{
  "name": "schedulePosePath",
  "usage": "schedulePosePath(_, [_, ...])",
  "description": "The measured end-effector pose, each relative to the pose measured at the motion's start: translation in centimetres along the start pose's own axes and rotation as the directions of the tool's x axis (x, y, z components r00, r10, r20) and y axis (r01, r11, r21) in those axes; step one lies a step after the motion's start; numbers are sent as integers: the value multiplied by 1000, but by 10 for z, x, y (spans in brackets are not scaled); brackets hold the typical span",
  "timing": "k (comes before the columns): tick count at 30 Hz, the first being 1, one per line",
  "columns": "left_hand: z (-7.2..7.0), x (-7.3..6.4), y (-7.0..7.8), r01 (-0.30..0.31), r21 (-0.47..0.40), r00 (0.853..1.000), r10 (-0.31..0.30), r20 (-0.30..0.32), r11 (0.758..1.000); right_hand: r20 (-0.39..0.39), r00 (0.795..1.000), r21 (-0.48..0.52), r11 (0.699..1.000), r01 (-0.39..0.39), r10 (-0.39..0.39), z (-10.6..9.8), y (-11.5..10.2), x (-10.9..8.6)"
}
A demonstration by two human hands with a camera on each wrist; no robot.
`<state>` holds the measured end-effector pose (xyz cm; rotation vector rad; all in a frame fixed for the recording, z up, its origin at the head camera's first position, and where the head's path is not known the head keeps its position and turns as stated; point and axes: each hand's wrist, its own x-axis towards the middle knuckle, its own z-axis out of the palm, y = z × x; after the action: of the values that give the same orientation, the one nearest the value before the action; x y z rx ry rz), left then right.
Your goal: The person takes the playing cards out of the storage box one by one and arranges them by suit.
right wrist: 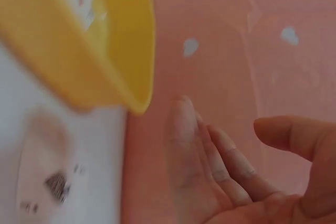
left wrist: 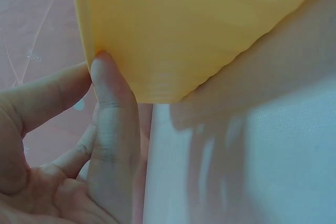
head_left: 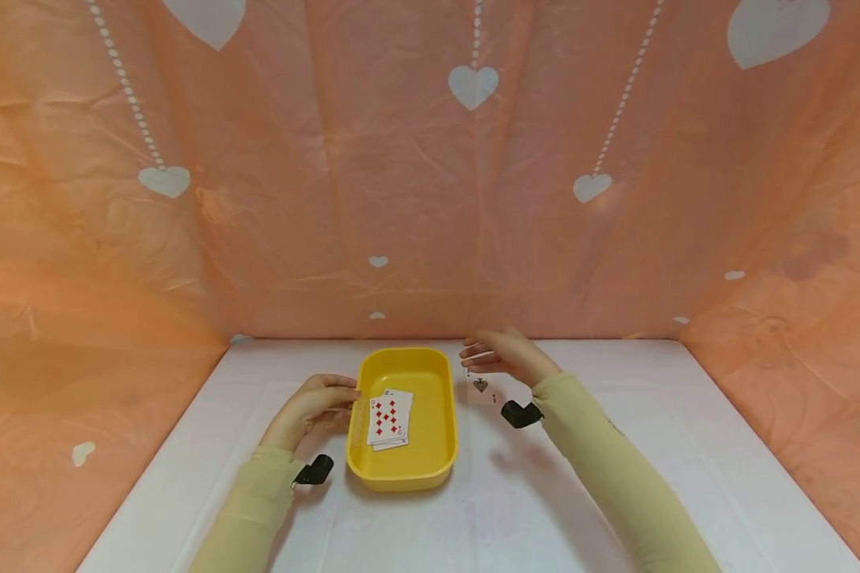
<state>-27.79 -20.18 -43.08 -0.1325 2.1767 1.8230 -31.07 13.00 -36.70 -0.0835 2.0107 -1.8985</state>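
My left hand (head_left: 308,407) pinches the left rim of a yellow plastic tray (head_left: 428,422). In the left wrist view the thumb (left wrist: 116,114) presses the tray's outer wall, with the index finger at the rim's other side. Inside the tray lie a few overlapping playing cards, a nine of diamonds (head_left: 385,420) on top. To the right of the tray an ace of spades (head_left: 482,390) lies face up on the table. My right hand (head_left: 510,355) is over the card's far edge, fingers extended and thumb apart, holding nothing in the right wrist view.
A white cloth covers the table (head_left: 545,509). Orange curtains (head_left: 401,199) with white hearts enclose the back and both sides. Black wrist-worn cameras (head_left: 521,414) stick out inward from the pale yellow sleeves (head_left: 609,461).
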Motion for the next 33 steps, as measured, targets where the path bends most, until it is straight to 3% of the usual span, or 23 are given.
schedulePosePath(7, [1,2,0,6,-3,1000,-6,-8,1000,57,998,31,999,-26,24,39,-12,10])
schedulePosePath(17, [2,3,-1,8,-9,1000,-8,-25,1000,120,985,-76,990,-117,126,82,8,24])
schedulePosePath(24, [2,1,0,-12,-22,1000,12,-10,1000,124,974,-138,975,-173,190,95,26,28])
schedulePosePath(33, [1,2,-2,-15,-35,1000,15,-1,999,48,970,-230,948,-221,238,103,31,27])
